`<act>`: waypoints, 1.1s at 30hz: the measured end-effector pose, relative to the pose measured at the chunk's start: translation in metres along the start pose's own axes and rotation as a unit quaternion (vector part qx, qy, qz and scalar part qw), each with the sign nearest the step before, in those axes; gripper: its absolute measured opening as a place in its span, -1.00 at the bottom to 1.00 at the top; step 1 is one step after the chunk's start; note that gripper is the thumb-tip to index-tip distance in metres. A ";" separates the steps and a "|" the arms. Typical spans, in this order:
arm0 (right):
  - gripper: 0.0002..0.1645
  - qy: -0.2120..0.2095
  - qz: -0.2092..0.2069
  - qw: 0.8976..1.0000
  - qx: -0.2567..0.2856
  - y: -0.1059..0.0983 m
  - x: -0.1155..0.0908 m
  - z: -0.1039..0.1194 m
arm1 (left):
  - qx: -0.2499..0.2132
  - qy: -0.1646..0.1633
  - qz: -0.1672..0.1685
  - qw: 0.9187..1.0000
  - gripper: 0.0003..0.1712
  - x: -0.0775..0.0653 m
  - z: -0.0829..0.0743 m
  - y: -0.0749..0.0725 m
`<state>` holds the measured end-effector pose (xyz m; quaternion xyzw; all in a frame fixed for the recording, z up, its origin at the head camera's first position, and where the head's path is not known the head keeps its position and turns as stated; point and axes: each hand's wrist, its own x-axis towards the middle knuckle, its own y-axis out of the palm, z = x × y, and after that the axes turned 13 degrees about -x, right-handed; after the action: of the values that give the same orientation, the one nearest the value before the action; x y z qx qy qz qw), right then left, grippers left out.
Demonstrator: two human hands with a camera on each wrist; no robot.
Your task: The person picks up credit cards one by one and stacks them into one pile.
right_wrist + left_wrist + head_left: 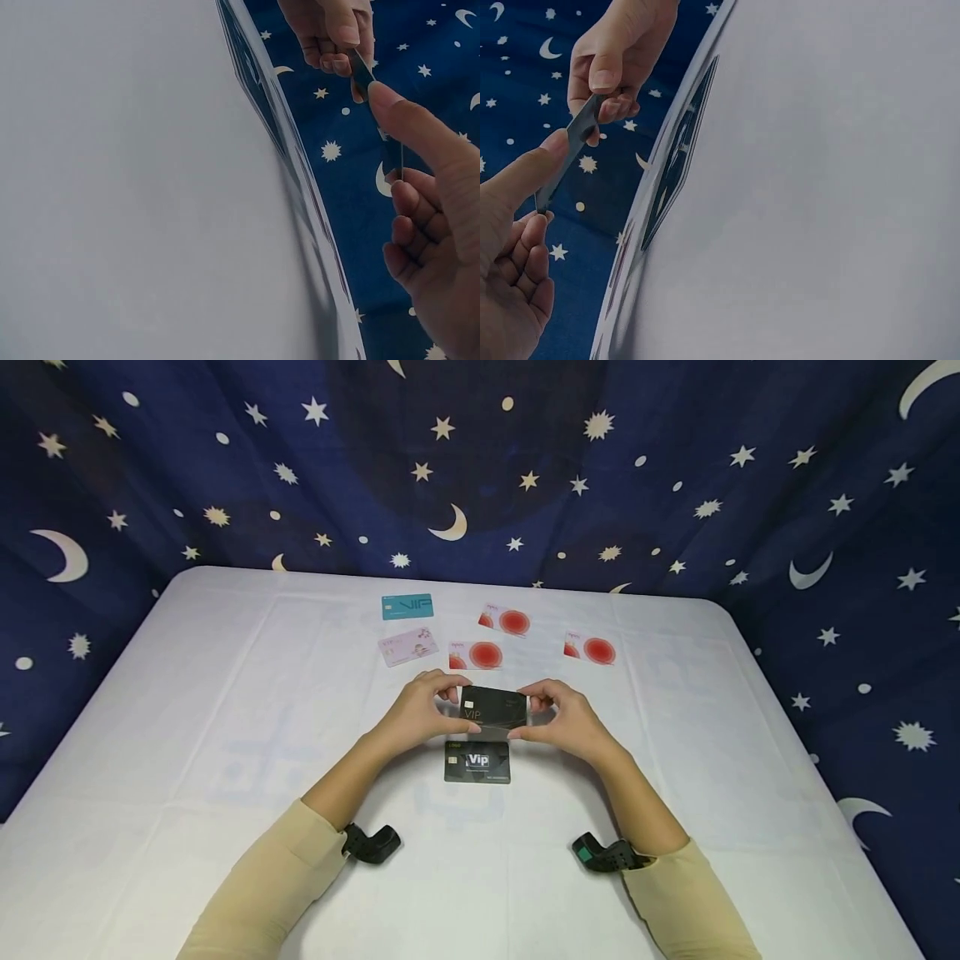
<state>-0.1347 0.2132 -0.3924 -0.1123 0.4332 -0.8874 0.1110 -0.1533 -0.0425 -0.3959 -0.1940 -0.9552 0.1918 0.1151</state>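
Both hands hold up one black VIP card [493, 707] above the table, and both wrist views show it nearly edge-on. My left hand [426, 710] pinches its left end between thumb and fingers. At the opposite end, my right hand [561, 720] grips it the same way. Just below in the head view, a dark grey Vip card [477, 762] lies flat on the white cloth. In the left wrist view, that lying card [681, 154] appears as a thin slanted shape, with a dark edge showing under it.
Beyond the hands lie a teal VIP card [407, 607], a pink VIP card [408, 646] and three white cards with red circles, one of them a right-hand card [589, 648]. A dark blue star-patterned curtain [480, 460] hangs behind the white-covered table [225, 693].
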 end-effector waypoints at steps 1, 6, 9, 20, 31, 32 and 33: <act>-0.25 -0.001 0.002 1.000 -0.004 0.000 0.000 0.002 | 0.000 0.001 -0.001 1.000 -0.23 -0.002 0.000 -0.001; -0.25 -0.006 0.023 1.000 -0.008 0.001 -0.001 0.010 | -0.003 0.002 -0.011 1.000 -0.24 -0.011 0.003 -0.003; -0.24 -0.013 0.039 0.999 -0.002 0.000 -0.003 0.013 | -0.019 -0.004 -0.016 1.000 -0.26 -0.018 0.005 -0.002; -0.31 -0.048 0.057 0.996 0.040 0.005 -0.013 0.002 | -0.029 0.031 -0.016 0.999 -0.26 -0.037 0.011 0.009; -0.35 -0.084 0.088 0.992 0.032 0.018 -0.016 -0.004 | 0.027 0.049 -0.002 0.998 -0.25 -0.052 0.023 0.016; -0.35 -0.083 0.090 0.992 0.030 0.019 -0.016 -0.004 | 0.033 0.051 -0.001 0.998 -0.24 -0.053 0.023 0.016; -0.35 -0.081 0.092 0.992 0.030 0.020 -0.017 -0.004 | 0.038 0.053 0.001 0.998 -0.24 -0.054 0.024 0.015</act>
<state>-0.1178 0.2089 -0.4121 -0.1397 0.4045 -0.8739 0.2304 -0.1066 -0.0594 -0.4314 -0.2003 -0.9395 0.2179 0.1727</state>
